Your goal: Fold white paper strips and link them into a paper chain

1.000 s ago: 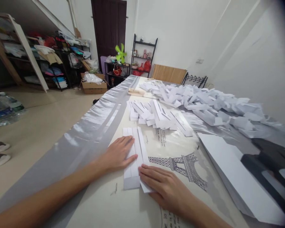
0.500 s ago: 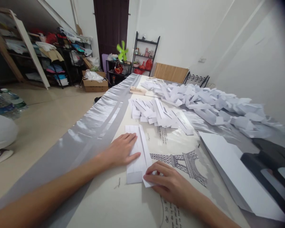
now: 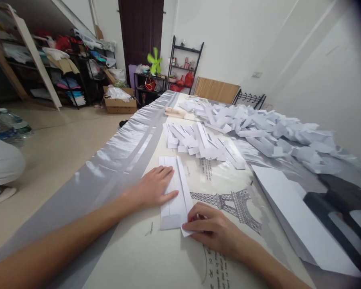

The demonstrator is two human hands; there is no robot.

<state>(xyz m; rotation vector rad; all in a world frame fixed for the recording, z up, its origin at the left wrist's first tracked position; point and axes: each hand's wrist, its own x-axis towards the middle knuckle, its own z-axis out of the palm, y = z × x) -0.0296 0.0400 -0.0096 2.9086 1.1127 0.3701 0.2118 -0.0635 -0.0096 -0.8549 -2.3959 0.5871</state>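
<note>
The left hand (image 3: 153, 186) is lying flat at nine o'clock on the folded paper (image 3: 171, 210) on the table (image 3: 129, 257), probably preventing sliding. Apart from it, the right hand (image 3: 218, 228) is pinching the five-o'clock corner, seemingly for control. Folded strips (image 3: 203, 144) are sitting at one o'clock, likely within reach. Two hands and one pinned paper are showing; the strips are overlapping, defying counting.
</note>
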